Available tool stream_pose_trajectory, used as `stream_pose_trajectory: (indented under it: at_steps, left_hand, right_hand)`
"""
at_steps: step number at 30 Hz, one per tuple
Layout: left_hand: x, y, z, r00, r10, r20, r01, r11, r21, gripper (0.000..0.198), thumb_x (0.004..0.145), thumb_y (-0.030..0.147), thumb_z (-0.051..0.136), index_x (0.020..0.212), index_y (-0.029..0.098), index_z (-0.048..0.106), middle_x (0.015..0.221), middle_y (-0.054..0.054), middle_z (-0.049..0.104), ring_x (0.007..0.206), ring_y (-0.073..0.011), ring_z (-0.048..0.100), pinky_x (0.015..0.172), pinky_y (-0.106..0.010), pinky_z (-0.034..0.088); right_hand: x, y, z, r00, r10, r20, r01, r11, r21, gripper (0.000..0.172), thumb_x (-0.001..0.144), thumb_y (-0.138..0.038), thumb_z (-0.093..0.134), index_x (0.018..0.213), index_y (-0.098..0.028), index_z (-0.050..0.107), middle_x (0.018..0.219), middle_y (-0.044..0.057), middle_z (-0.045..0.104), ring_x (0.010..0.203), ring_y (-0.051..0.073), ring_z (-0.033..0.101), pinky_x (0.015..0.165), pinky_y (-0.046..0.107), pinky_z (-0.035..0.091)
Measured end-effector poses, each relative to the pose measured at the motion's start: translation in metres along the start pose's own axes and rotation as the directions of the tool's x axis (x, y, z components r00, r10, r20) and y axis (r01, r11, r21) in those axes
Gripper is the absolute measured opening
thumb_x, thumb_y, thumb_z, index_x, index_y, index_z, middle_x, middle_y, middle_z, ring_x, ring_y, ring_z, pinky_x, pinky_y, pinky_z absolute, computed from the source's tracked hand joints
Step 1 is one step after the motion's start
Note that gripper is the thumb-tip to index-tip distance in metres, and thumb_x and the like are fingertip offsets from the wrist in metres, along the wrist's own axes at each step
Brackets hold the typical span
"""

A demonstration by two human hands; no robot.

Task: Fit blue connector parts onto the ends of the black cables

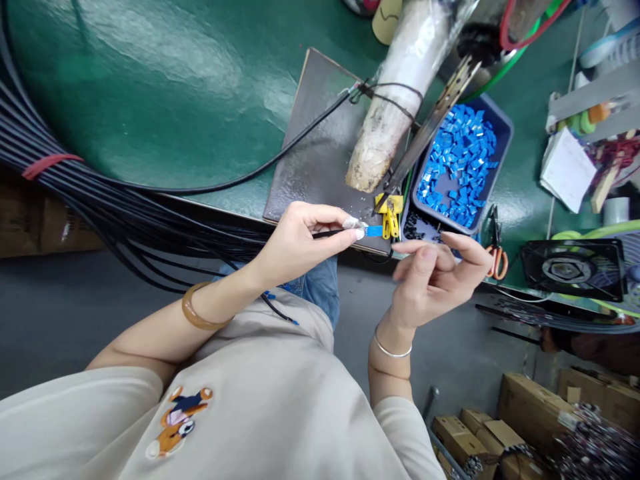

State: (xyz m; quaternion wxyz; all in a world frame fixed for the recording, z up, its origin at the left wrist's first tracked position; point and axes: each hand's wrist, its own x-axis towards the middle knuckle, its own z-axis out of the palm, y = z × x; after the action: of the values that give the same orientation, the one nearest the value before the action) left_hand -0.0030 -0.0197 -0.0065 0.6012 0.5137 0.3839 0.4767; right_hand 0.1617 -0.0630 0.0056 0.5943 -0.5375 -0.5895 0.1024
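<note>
My left hand point(313, 233) pinches the end of a black cable point(325, 234) between thumb and fingertips. A flat blue piece point(373, 231) sticks out past the fingertips at the cable's end, close to a yellow clip point(390, 213) on the dark board. White wrapping covers a fingertip of this hand. Right of it, my right hand point(433, 273) hovers at the table edge with its fingers apart and curved, and I see nothing held in it. Just beyond that hand stands a grey bin point(503, 143) of small blue pieces point(460, 160).
A thick wrapped roll point(395, 100) and a metal bar point(435, 123) slant over the dark board point(320, 147). Bundled black cables point(100, 177) hang along the left table edge. Orange-handled pliers point(497, 257) and a black fan point(573, 269) lie to the right. Cardboard boxes point(530, 400) stand on the floor.
</note>
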Motion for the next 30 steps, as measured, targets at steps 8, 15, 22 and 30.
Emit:
stream_pose_trajectory:
  at_steps: [8,15,22,30]
  left_hand:
    - [0.007,0.002,0.002,0.999,-0.036,0.008,0.036,0.999,0.017,0.011,0.076,0.022,0.072,0.071,0.013,0.07,0.07,-0.001,0.066,0.066,-0.0097,0.059,0.064,-0.019,0.05]
    - [0.01,0.0,0.005,0.999,0.028,-0.025,-0.026,0.997,0.074,0.012,0.077,0.016,0.069,0.066,0.013,0.065,0.064,0.002,0.06,0.062,-0.0067,0.053,0.059,-0.016,0.044]
    - [0.012,0.001,0.006,0.999,0.031,-0.039,-0.027,0.994,0.106,0.01,0.077,0.016,0.067,0.068,0.013,0.067,0.066,0.001,0.063,0.063,-0.0075,0.054,0.059,-0.016,0.046]
    - [0.013,0.002,0.005,0.999,0.014,-0.041,-0.009,0.994,0.105,0.008,0.076,0.019,0.07,0.069,0.014,0.069,0.067,0.0,0.064,0.063,-0.0085,0.056,0.059,-0.017,0.048]
  right_hand:
    - [-0.002,0.006,0.004,0.907,-0.316,0.278,0.389,0.881,-0.269,0.019,0.082,-0.005,0.07,0.092,-0.019,0.062,0.111,0.007,0.076,0.092,0.017,0.076,0.083,0.028,0.064]
    - [-0.002,0.013,0.011,0.944,-0.22,0.246,0.265,0.95,-0.165,0.017,0.084,-0.007,0.065,0.093,-0.02,0.06,0.11,0.006,0.075,0.099,0.017,0.074,0.084,0.033,0.065]
    - [0.0,0.012,0.012,0.955,-0.185,0.231,0.219,0.966,-0.135,0.017,0.082,-0.006,0.068,0.092,-0.019,0.063,0.109,0.006,0.075,0.097,0.017,0.074,0.084,0.033,0.064]
    - [0.0,0.009,0.011,0.951,-0.209,0.23,0.261,0.938,-0.228,0.013,0.085,-0.012,0.068,0.091,-0.022,0.062,0.109,0.004,0.075,0.091,0.017,0.075,0.079,0.034,0.066]
